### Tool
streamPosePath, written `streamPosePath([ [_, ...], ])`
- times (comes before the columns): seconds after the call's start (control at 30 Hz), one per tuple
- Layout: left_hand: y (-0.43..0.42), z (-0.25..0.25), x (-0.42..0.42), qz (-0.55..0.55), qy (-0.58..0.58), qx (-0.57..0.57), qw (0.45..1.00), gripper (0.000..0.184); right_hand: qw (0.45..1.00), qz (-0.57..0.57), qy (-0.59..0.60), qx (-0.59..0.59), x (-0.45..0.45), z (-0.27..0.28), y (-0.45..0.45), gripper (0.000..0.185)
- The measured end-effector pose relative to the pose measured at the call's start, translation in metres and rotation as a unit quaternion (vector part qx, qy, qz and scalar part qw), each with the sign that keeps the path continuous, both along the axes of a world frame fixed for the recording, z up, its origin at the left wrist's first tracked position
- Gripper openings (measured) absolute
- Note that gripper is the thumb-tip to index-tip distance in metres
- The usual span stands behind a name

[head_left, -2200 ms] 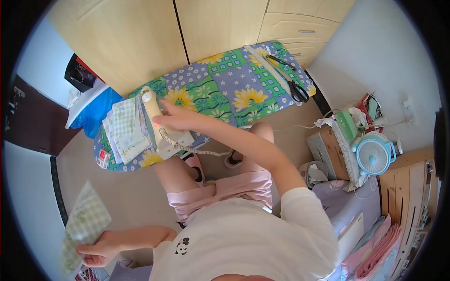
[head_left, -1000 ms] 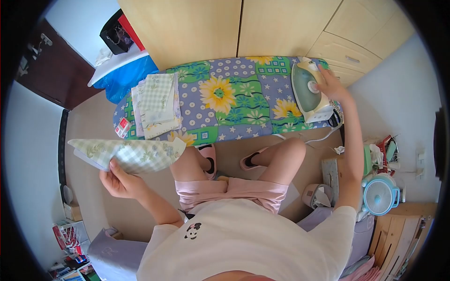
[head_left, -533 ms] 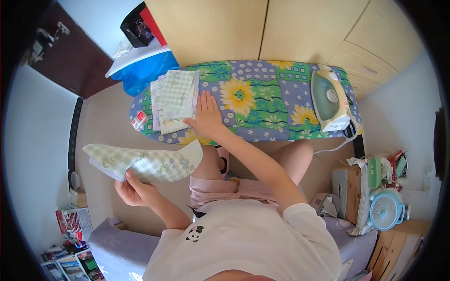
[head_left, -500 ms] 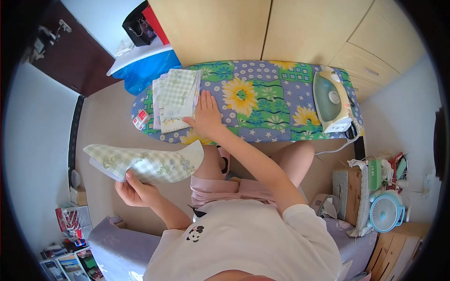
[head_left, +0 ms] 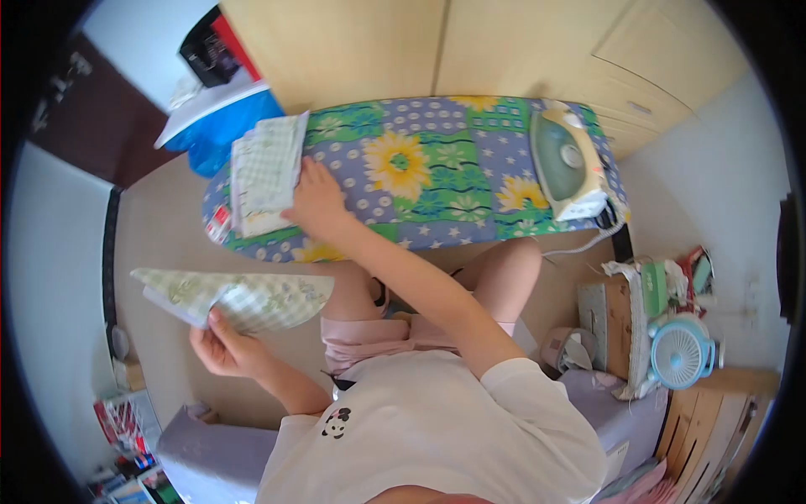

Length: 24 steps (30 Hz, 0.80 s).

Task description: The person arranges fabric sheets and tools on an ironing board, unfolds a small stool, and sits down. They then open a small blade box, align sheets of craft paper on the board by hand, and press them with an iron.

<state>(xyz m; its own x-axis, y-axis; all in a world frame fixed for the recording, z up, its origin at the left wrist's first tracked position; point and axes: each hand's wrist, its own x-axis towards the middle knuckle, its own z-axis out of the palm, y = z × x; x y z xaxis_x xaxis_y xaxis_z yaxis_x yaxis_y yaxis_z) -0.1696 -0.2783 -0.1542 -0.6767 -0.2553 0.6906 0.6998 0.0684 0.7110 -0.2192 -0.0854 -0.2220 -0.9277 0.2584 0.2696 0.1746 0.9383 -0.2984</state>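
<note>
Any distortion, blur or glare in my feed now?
Head view: lens distortion bows the black baseboard at left, corners go black; head view: small red-and-white box looks soft, print unreadable; head view: lighting fairly even, no harsh glare on the green-checked sheet in the left hand.

I get bright, soft light; frame edges bow, corners go black; slight blur softens right hand (head_left: 319,202).

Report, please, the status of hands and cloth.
Left hand: pinching green-checked floral cloth, clear of flowered ironing board. Right hand: open, at pale cloth stack. Cream-and-green iron: on board's right end, away from both hands.
</note>
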Motion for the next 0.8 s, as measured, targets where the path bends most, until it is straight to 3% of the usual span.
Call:
streamPosePath([
  [0.07,0.002,-0.005,-0.005,-0.035,-0.002,-0.016,0.999,0.014,1.000,-0.008,0.011,-0.010,0.030,0.003,0.003,0.059],
  [0.1,0.005,-0.005,-0.011,-0.052,-0.006,-0.013,0.999,0.014,0.995,0.011,0.085,-0.045,0.051,0.004,0.005,0.052],
  [0.2,0.020,0.015,-0.027,-0.135,-0.062,-0.267,0.952,0.019,0.966,0.030,0.227,-0.124,0.120,0.010,0.021,0.032],
  [0.23,0.031,0.027,-0.032,-0.145,-0.061,-0.265,0.951,0.019,0.963,0.005,0.222,-0.152,0.144,0.011,0.026,0.028],
  [0.3,0.057,0.049,-0.043,-0.048,0.205,-0.419,0.883,0.019,0.953,-0.060,0.224,-0.194,0.193,0.011,0.037,0.021],
  [0.43,0.108,0.072,-0.026,-0.049,0.341,-0.410,0.844,0.023,0.913,-0.222,0.281,-0.195,0.277,0.027,0.069,0.014],
  [0.5,0.129,0.063,-0.008,-0.136,0.397,-0.422,0.804,0.021,0.884,-0.288,0.316,-0.188,0.309,0.051,0.094,0.014],
  [0.6,0.152,0.026,0.024,-0.249,0.333,-0.443,0.794,0.024,0.853,-0.366,0.340,-0.150,0.329,0.090,0.162,0.022],
  [0.63,0.156,0.008,0.035,-0.284,0.299,-0.448,0.793,0.026,0.848,-0.335,0.366,-0.184,0.327,0.100,0.188,0.026],
  [0.67,0.158,-0.011,0.042,-0.309,0.281,-0.480,0.771,0.027,0.875,-0.348,0.298,-0.158,0.329,0.104,0.219,0.039],
  [0.73,0.157,-0.041,0.057,-0.331,0.261,-0.509,0.750,0.029,0.879,-0.414,0.080,-0.222,0.316,0.127,0.250,0.058],
  [0.77,0.158,-0.052,0.065,-0.356,0.235,-0.505,0.750,0.029,0.881,-0.412,0.080,-0.218,0.310,0.128,0.266,0.058],
  [0.8,0.157,-0.057,0.070,-0.381,0.207,-0.502,0.749,0.029,0.900,-0.384,-0.001,-0.205,0.306,0.120,0.283,0.065],
])
